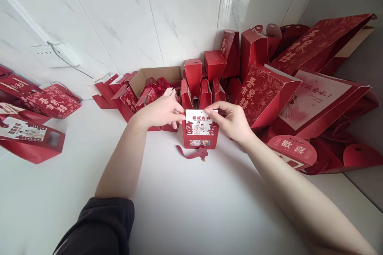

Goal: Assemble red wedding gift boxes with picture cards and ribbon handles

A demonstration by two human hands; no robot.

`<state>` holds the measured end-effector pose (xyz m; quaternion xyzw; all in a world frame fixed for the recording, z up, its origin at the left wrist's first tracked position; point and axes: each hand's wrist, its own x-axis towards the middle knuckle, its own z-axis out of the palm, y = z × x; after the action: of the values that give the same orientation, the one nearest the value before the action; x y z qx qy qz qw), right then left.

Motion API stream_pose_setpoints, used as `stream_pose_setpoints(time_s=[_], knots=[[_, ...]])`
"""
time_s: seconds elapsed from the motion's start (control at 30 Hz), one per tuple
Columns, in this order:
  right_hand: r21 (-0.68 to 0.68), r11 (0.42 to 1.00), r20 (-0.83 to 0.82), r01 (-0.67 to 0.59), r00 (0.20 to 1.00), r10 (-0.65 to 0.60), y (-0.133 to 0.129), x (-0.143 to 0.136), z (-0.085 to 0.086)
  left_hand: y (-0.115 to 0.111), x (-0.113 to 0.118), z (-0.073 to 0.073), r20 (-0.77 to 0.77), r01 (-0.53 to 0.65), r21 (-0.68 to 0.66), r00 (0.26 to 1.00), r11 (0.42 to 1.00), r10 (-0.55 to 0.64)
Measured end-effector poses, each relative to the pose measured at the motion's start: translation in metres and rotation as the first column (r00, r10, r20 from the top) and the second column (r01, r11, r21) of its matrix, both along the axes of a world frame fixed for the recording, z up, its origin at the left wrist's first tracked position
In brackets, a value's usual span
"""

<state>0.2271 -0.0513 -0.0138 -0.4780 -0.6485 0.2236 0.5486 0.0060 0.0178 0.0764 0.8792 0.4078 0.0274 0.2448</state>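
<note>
A small red gift box stands upright on the white table in front of me. Its white upper flap carries a printed couple and red characters, and a little window lower down shows colourful contents. My right hand pinches the top right corner of the box between thumb and fingers. At the top left edge, my left hand is closed with its fingertips on the box side. A red ribbon with a flower-shaped end and a tiny gold bell lies on the table just before the box.
Behind the box, a cardboard carton holds red ribbons, with several small red boxes around it. Larger red gift bags crowd the right side. More decorated boxes lie at the left, near a wall socket with a cable.
</note>
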Motion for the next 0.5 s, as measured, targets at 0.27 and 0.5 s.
stream_pose_setpoints(time_s=[0.27, 0.5], knots=[[0.011, 0.999, 0.144, -0.032, 0.989, 0.030, 0.000, 0.005, 0.003, 0.001, 0.000, -0.001, -0.018, 0.008, -0.109, 1.000, 0.994, -0.010], [0.029, 0.999, 0.213, -0.044, 0.976, 0.037, -0.004, 0.009, 0.011, 0.000, 0.000, -0.001, -0.020, 0.017, -0.101, 1.000, 0.995, -0.019]])
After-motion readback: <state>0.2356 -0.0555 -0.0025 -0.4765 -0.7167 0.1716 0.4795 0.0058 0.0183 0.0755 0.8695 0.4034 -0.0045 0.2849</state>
